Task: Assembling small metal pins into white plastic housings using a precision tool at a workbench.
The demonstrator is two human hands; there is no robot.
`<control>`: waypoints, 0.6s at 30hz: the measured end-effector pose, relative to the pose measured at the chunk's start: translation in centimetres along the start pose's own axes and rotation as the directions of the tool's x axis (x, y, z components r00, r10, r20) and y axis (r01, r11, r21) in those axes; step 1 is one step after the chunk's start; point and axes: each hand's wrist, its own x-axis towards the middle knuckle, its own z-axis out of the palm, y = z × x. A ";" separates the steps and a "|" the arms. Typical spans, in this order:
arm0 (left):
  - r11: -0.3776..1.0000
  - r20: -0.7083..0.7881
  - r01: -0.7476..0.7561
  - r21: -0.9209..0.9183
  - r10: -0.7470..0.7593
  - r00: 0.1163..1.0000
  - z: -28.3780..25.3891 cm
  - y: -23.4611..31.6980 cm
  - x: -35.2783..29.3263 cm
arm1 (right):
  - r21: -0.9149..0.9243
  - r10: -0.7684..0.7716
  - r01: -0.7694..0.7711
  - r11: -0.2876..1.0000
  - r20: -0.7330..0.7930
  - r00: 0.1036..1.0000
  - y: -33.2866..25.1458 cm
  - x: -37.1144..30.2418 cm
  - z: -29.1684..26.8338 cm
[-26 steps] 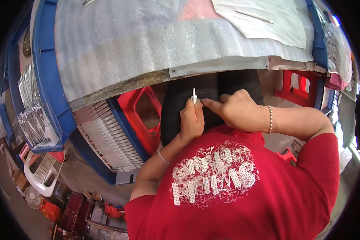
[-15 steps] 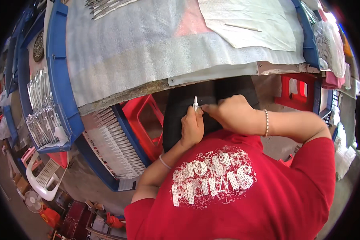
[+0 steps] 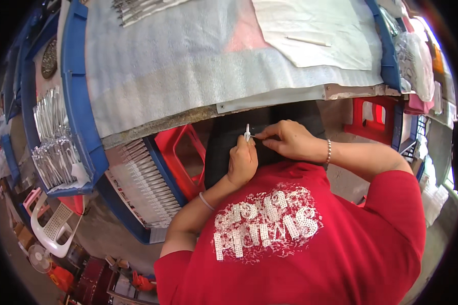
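My left hand [image 3: 243,162] is closed, thumb and fingers pinching a small white piece with a narrow pointed tip [image 3: 247,133], which points up and away from me over my dark-trousered lap. To its right my right hand [image 3: 294,142] is also closed in a pinch, its fingertips by the side of the white piece. Something thin seems to lie between those fingertips and the white piece, too small to name. Both hands are just below the front edge of the workbench [image 3: 158,76].
On the bench, foam sheeting carries a white cloth [image 3: 336,56] with a slim white stick [image 3: 308,41]. Slender silvery metal pieces [image 3: 56,157] fill a blue tray [image 3: 81,101] at left. Below stand another tray of metal pieces [image 3: 147,178] and red stools [image 3: 175,152] [image 3: 353,127].
My right hand has turned and lowered slightly, its fingers now stretched more toward the white piece. My left hand still holds that piece in nearly the same place. The view has shifted slightly.
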 end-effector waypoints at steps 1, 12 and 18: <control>1.000 0.023 0.018 0.020 -0.018 1.000 0.0 0.1 -0.2 | 0.244 0.103 -0.116 0.963 0.067 0.992 0.5 0.0 0.1; 0.794 0.193 0.387 -0.468 -0.336 0.922 -0.9 1.3 -1.1 | -0.118 -0.266 0.259 0.959 -0.047 0.963 -3.8 -4.6 -2.5; 0.797 0.191 0.389 -0.462 -0.339 0.921 -1.0 1.4 -1.0 | -0.187 -0.311 0.293 0.938 -0.075 0.948 -2.7 -4.4 -1.4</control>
